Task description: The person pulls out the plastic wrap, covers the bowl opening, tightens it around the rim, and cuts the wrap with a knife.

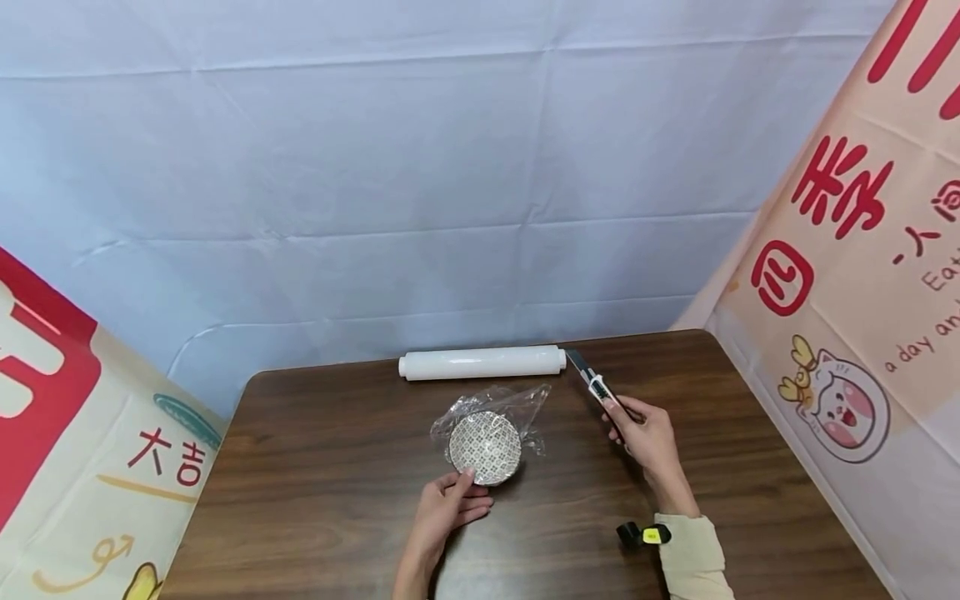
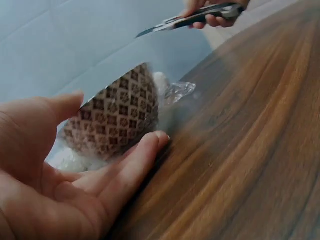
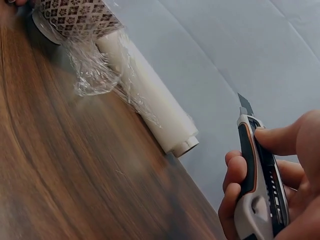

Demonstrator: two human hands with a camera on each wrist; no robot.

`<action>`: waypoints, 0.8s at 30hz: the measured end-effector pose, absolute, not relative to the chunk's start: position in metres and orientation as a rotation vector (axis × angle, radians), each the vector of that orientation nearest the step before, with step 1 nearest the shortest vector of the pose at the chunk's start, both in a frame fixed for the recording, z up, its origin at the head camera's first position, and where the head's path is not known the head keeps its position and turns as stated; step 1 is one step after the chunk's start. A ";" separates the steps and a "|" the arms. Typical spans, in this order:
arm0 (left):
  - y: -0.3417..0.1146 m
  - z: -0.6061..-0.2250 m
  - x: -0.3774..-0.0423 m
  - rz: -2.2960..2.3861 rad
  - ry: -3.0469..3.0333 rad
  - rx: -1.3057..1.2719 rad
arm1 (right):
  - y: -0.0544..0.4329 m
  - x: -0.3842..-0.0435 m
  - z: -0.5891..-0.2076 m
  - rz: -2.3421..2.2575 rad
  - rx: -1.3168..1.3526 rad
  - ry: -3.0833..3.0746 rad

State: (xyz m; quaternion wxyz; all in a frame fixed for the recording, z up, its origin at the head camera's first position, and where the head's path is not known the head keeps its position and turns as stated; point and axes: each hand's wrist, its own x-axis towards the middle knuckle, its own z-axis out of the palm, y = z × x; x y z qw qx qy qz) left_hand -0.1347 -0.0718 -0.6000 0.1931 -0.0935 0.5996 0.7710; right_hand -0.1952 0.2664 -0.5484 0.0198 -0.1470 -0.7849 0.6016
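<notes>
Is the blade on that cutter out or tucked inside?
Out: the blade pokes past the front end of the cutter in the right hand.

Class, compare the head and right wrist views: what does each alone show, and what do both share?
Only the head view shows printed side cloths, a beige sleeve and a black device with yellow label.

Only the right wrist view shows the hollow end of the white roll and orange trim on the cutter.

Both show the bowl, film, roll, cutter, table, left grip and right grip.
</notes>
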 end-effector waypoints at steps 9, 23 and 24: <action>-0.069 -0.604 -0.137 2.130 1.749 -0.312 | 0.259 -0.194 -0.546 1.887 -0.459 -2.422; -0.068 -0.605 -0.136 2.127 1.742 -0.330 | 0.263 -0.184 -0.552 1.840 -0.446 -2.476; -0.068 -0.605 -0.136 2.129 1.741 -0.328 | 0.263 -0.182 -0.553 1.841 -0.447 -2.476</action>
